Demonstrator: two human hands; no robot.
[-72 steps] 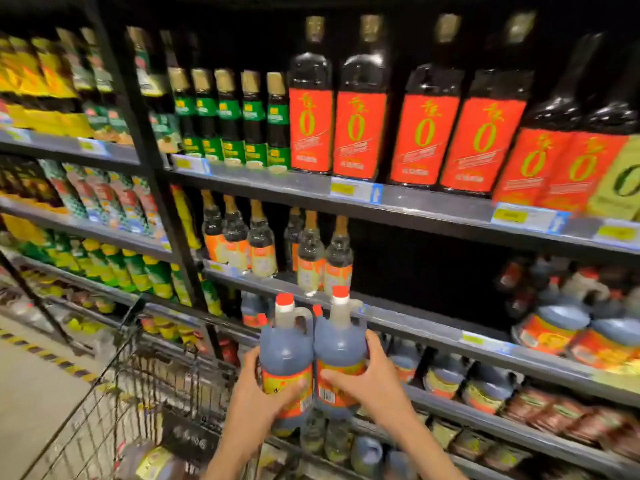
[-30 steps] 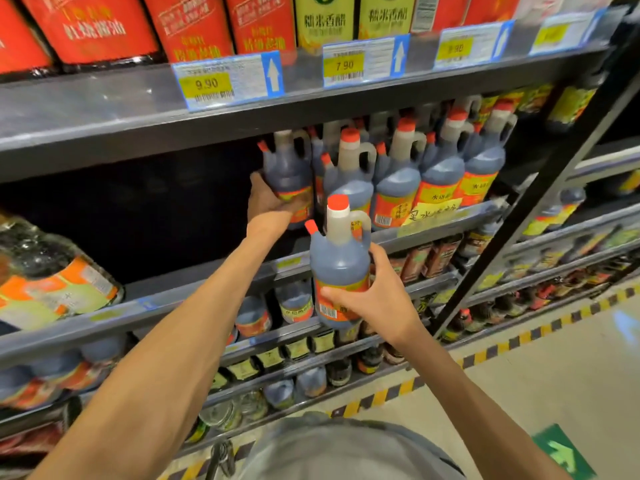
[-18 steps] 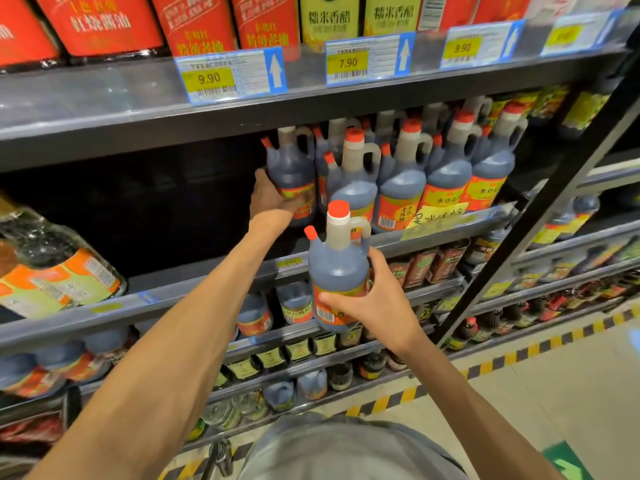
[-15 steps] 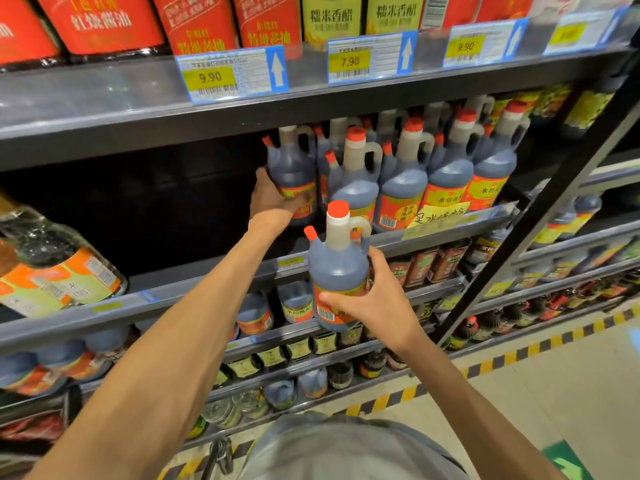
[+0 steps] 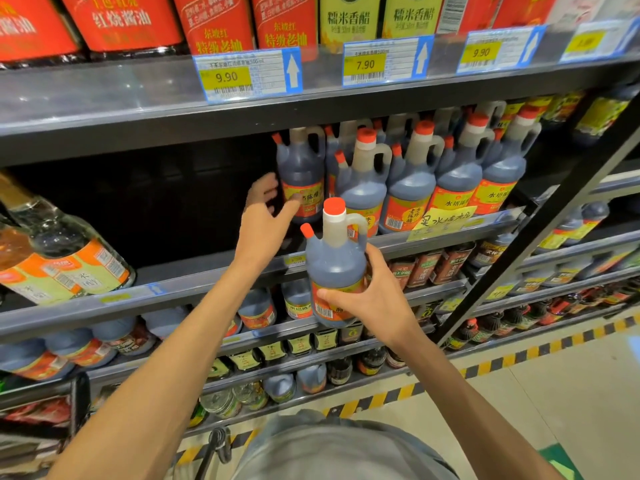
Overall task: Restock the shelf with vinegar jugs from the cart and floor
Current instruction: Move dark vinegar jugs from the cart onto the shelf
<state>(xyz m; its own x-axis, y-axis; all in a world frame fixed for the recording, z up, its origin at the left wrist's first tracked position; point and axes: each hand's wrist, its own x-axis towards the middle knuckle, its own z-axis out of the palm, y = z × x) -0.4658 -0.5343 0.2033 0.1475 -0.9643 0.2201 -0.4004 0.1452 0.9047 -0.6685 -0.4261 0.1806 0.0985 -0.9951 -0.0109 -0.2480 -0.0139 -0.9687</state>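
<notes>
At the far left end of the shelf (image 5: 207, 282), pale-labelled bottles (image 5: 59, 258) lie tilted toward the front edge, and beside them a dark, bare stretch of shelf runs to the right. Next along, the left hand (image 5: 263, 220) reaches over the shelf's front edge with its grip spread wide, fingers loose and holding nothing; its fingertips sit just beside the lower side of the leftmost shelved jug (image 5: 301, 178), and whether they touch it I cannot tell. That jug stands upright at the left end of a row of vinegar jugs (image 5: 433, 181), dark-filled with red caps and orange labels, packed close along the shelf's right half, several deep. Just in front of the shelf's front edge, below the row, the right hand (image 5: 377, 299) wraps its grip around the label of a held jug (image 5: 337, 265), thumb across the front, fingers behind. This jug is upright, clear of the shelf, its red cap level with the labels of the row. A handwritten yellow note (image 5: 443, 220) hangs on the front edge toward the right. Overhead, price tags (image 5: 246, 76) reading 9.90 and 7.90 are clipped to the upper shelf's edge.
</notes>
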